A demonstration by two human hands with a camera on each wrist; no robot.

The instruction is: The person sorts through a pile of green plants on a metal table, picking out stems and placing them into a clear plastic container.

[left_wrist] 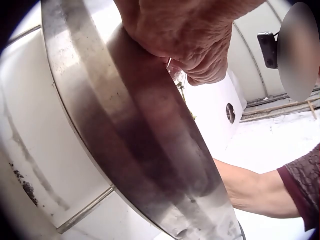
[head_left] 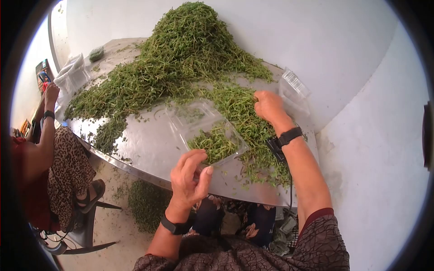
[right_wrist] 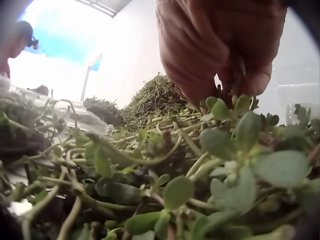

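Two hands work at the near edge of a round metal table, each with a dark band at the wrist. The left hand grips the near rim of a clear plastic clamshell container, thumb on one side and curled fingers on the other. The container sits open on the table, partly filled with green sprigs; its raised lid is so clear that its edges are hard to trace against the metal. From the left wrist camera, the left hand shows only as knuckles bunched over the table's edge, and the container shows as no more than a sliver of clear plastic under the fingers.

The right hand rests on the spread of loose greens just right of the container, fingers curled down into the stems. Whether they have closed on a bunch cannot be told from the head camera. The right wrist camera sits low among the leaves: the right hand fills the top of the picture, its fingertips sunk into the sprigs, and blurred leaves up close block the rest.

Behind the hands a tall heap of greens rises to the far side of the table, its top cut off by the picture's edge. An empty clear container lies just beyond the right hand. At the left edge sits a second person, seen only in part: an arm reaching to the table beside some white bags. More greens lie on the floor under the table.
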